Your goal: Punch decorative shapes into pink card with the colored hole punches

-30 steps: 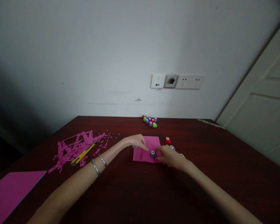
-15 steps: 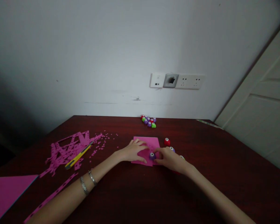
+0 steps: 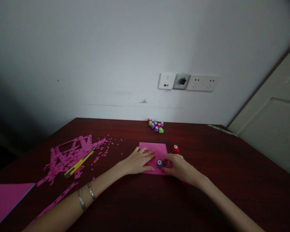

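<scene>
A sheet of pink paper point(image 3: 154, 146) lies on the dark red-brown table. My left hand point(image 3: 136, 161) rests flat on its left part, fingers spread. On the paper stands a small purple dome-shaped piece with a white eye on top point(image 3: 159, 163). The thumb and fingertips of my right hand point(image 3: 180, 167) close on the right side of this piece. Faint small marks show on the paper just above it. A red piece with an eye point(image 3: 175, 149) stands beyond my right hand. Other pieces are mostly hidden behind and under that hand.
Several red, purple and green eye pieces point(image 3: 156, 125) cluster at the back by the wall. To the left lie pink paper scraps with holes point(image 3: 72, 151), tiny pink bits and a yellow cutter knife point(image 3: 79, 163). A larger pink sheet point(image 3: 9, 199) is at the near left.
The left hand has flattened and pressed further onto the paper. My right hand keeps its pinch on the purple piece. The view has shifted slightly.
</scene>
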`<action>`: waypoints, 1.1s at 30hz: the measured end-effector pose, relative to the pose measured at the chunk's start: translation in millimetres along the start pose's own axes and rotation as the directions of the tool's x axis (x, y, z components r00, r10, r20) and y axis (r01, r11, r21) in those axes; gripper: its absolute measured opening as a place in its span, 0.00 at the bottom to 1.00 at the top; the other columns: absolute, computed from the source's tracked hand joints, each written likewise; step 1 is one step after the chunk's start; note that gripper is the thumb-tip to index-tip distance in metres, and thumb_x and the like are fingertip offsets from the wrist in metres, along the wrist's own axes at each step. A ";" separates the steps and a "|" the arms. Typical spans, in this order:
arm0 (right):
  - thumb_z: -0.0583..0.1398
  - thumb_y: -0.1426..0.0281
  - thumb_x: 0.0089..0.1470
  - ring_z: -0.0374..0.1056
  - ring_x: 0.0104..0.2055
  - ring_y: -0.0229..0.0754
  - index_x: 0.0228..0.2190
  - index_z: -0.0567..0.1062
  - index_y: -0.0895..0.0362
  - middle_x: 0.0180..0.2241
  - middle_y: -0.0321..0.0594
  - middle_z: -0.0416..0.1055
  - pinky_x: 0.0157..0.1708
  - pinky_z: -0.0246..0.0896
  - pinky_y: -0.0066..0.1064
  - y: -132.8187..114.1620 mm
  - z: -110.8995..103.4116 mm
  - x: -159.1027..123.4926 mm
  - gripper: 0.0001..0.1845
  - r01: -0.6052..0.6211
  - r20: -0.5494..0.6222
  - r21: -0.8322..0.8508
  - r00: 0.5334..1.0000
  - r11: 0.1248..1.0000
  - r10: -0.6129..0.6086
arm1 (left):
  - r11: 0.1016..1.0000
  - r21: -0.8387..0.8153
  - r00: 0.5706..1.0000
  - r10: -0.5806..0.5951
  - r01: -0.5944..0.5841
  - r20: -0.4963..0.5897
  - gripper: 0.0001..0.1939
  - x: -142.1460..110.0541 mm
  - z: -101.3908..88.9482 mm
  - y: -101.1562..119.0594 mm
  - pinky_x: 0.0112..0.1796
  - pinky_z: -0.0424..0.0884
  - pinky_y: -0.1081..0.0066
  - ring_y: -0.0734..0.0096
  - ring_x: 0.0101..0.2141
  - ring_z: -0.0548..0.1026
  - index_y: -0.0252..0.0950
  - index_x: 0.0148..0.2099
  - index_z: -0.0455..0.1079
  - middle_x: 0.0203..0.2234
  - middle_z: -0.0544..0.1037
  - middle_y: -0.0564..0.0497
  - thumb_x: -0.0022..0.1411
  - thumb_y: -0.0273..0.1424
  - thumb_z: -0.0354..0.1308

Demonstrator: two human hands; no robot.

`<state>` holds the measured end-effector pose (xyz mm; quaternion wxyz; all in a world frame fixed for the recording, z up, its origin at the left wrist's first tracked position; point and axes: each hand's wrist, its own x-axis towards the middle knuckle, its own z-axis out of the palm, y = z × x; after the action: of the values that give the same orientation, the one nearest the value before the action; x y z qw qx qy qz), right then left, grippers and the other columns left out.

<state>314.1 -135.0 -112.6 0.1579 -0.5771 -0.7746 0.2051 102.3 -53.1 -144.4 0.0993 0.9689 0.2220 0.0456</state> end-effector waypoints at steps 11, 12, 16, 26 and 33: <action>0.59 0.69 0.48 0.66 0.28 0.37 0.31 0.76 0.58 0.29 0.40 0.73 0.26 0.58 0.26 8.0 -27.1 -4.1 0.08 -0.054 0.000 0.042 0.999 0.998 0.054 | 0.995 -0.100 0.999 -0.029 0.027 -0.018 0.34 -1.0 2.7 -3.1 0.54 0.47 0.50 0.52 0.58 0.53 0.46 0.63 0.49 0.61 0.55 0.50 0.59 0.54 0.41; 0.59 0.69 0.47 0.66 0.28 0.37 0.31 0.76 0.58 0.29 0.39 0.73 0.26 0.58 0.26 9.2 -31.6 -4.6 0.08 -0.056 -0.017 0.042 0.998 0.998 0.056 | 0.994 -0.106 0.999 -0.034 0.031 -0.022 0.34 -1.0 3.5 -3.4 0.54 0.47 0.50 0.52 0.58 0.53 0.46 0.63 0.49 0.61 0.55 0.50 0.59 0.54 0.42; 0.59 0.65 0.48 0.67 0.29 0.38 0.31 0.75 0.57 0.29 0.39 0.73 0.28 0.59 0.26 19.6 -53.3 -7.2 0.10 -0.078 -0.098 0.068 0.992 0.995 0.084 | 0.992 -0.121 0.998 -0.044 0.040 -0.035 0.33 -1.7 6.3 -4.9 0.54 0.47 0.49 0.52 0.58 0.52 0.48 0.63 0.49 0.61 0.55 0.50 0.59 0.54 0.42; 0.59 0.55 0.46 0.63 0.21 0.36 0.35 0.75 0.59 0.30 0.42 0.73 0.19 0.58 0.26 94.7 -63.2 -36.2 0.21 -0.334 -0.179 0.191 0.913 0.923 0.367 | 0.986 -0.158 0.997 -0.053 0.044 -0.053 0.32 -3.2 6.1 -4.3 0.55 0.46 0.46 0.51 0.58 0.52 0.47 0.62 0.51 0.61 0.55 0.51 0.59 0.54 0.43; 0.59 0.56 0.45 0.65 0.23 0.38 0.32 0.75 0.59 0.27 0.40 0.73 0.21 0.58 0.27 106.7 -46.2 -39.4 0.19 -0.345 -0.096 0.186 0.925 0.920 0.367 | 0.985 -0.171 0.996 -0.052 0.039 -0.074 0.32 -3.6 6.3 -3.8 0.55 0.47 0.48 0.53 0.58 0.52 0.47 0.62 0.52 0.61 0.56 0.50 0.59 0.53 0.44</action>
<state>436.0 -139.9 -126.2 0.2150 -0.7053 -0.6249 0.2564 98.4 -52.4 -151.5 0.1733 0.9491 0.2433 0.0998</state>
